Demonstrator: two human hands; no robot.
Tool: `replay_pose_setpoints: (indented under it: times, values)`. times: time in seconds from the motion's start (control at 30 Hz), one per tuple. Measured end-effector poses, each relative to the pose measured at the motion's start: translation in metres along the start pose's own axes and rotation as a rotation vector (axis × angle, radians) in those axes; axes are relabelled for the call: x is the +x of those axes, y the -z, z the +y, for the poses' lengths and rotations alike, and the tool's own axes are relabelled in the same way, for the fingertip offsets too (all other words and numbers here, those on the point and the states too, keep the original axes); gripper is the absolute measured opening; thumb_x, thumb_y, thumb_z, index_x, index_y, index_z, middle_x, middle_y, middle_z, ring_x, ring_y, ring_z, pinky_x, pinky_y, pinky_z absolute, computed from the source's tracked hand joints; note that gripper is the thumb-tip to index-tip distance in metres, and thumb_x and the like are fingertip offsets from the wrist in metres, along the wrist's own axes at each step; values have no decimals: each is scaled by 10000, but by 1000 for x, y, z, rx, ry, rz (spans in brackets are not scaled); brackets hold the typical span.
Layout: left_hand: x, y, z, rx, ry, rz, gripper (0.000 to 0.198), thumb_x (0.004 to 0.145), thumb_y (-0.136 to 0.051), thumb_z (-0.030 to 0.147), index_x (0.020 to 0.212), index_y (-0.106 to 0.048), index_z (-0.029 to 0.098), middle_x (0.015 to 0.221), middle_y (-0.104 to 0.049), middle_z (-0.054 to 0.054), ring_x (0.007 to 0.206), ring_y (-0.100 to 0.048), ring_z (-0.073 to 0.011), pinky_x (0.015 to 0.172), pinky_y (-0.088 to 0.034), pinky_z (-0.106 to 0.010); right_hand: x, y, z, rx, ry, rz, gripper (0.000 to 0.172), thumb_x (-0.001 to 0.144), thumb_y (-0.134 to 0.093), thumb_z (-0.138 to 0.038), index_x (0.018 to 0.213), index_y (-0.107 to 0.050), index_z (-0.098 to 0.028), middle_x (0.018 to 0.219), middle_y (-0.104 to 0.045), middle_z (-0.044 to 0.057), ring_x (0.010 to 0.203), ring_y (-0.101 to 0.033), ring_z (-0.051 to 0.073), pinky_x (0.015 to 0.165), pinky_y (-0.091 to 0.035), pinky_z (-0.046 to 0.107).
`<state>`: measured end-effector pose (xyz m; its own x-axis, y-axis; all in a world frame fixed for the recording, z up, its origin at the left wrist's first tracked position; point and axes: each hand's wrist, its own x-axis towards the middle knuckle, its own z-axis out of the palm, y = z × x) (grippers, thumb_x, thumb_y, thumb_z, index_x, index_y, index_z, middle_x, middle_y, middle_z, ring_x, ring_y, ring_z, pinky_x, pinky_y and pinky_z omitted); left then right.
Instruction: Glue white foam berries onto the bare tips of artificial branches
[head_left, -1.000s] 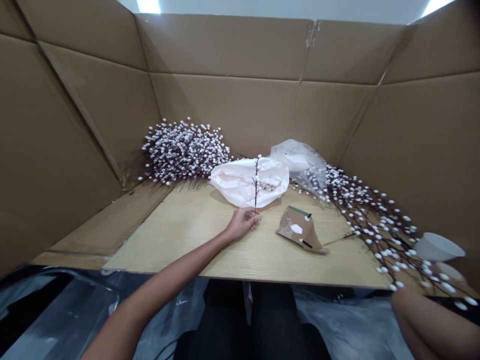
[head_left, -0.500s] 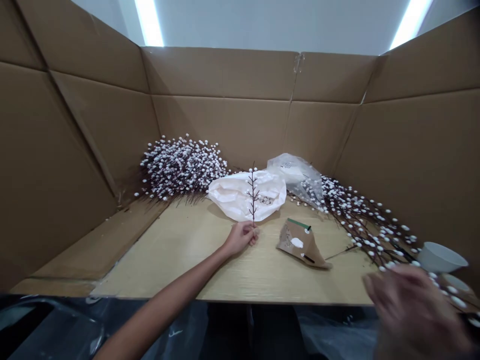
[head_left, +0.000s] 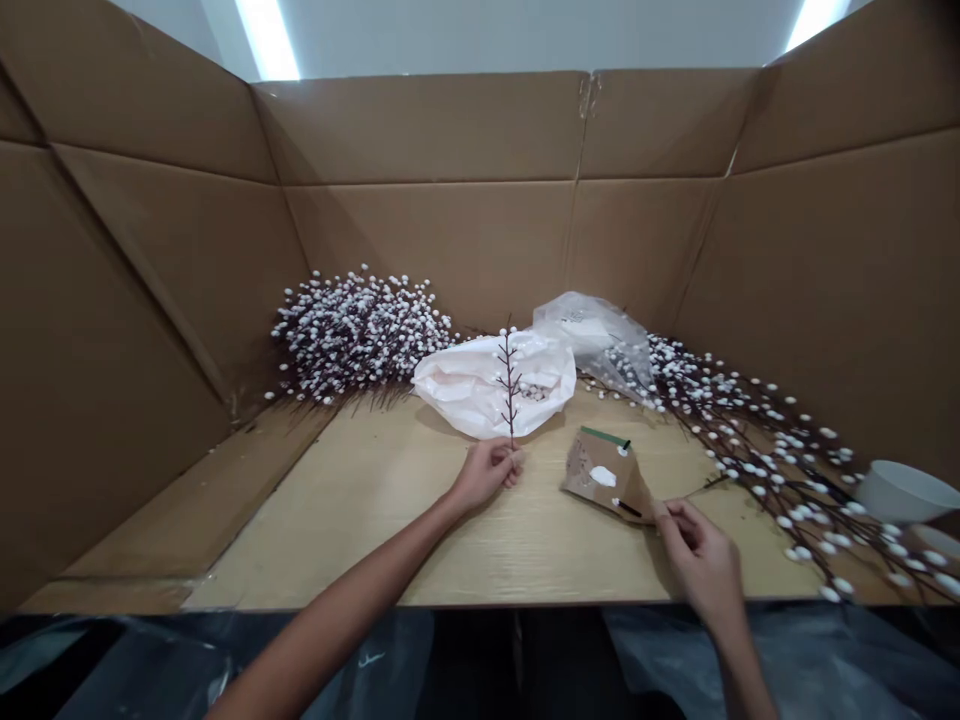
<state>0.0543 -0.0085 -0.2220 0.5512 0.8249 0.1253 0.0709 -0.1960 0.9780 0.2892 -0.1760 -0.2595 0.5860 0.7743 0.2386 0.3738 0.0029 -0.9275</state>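
Note:
Between thumb and fingers, my left hand (head_left: 491, 472) holds a dark brown artificial twig (head_left: 510, 385) upright by its lower end. Short side stems branch off it, with a few white berries near its top. Behind the twig lies an open white plastic bag (head_left: 454, 378) with loose white berries (head_left: 534, 392) inside. My right hand (head_left: 701, 560) pinches the lower right corner of a brown cardboard piece (head_left: 581, 465). On that cardboard sit a white blob (head_left: 603, 476), a green strip along the top edge and small dark marks.
A thick bundle of white-berry branches (head_left: 360, 335) lies at back left. More berry branches (head_left: 750, 430) spread along the right side, near a white cup (head_left: 904, 490). A clear plastic bag (head_left: 589, 325) lies at the back. Cardboard walls (head_left: 427, 225) enclose the tabletop (head_left: 360, 520).
My right hand, blurred at the lower right before, has moved left and taken hold of the cardboard's corner. My left hand still holds the twig. The view has shifted slightly.

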Motion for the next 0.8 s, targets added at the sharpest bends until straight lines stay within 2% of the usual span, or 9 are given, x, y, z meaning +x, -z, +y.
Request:
replay_pose_setpoints:
  times: [0.1,0.4,0.8]
  values:
    - [0,-1,1,-21,4,-1,410,735,-653,511,809,-578,115,613,-603,-12,479,-543,-90,493,-456,-218,1,-1,2,-38,9,-49,362,801,-529,-527,723,-563,-175,613,-528,-4,596,-466,138,572,-345,240]
    - [2,-1,-2,-1,4,8,368,739,-655,449,861,-579,110,598,-600,-1,466,-538,-84,487,-455,-214,1,-1,0,-70,-17,-5,366,792,-521,-543,730,-557,-183,595,-512,-16,580,-455,136,567,-339,239]
    - [1,-2,1,8,34,19,287,743,-639,377,843,-569,117,593,-596,1,464,-539,-87,486,-456,-217,-1,-2,0,-96,-7,-26,398,784,-528,-565,732,-576,-172,608,-514,-6,570,-436,131,552,-329,244]
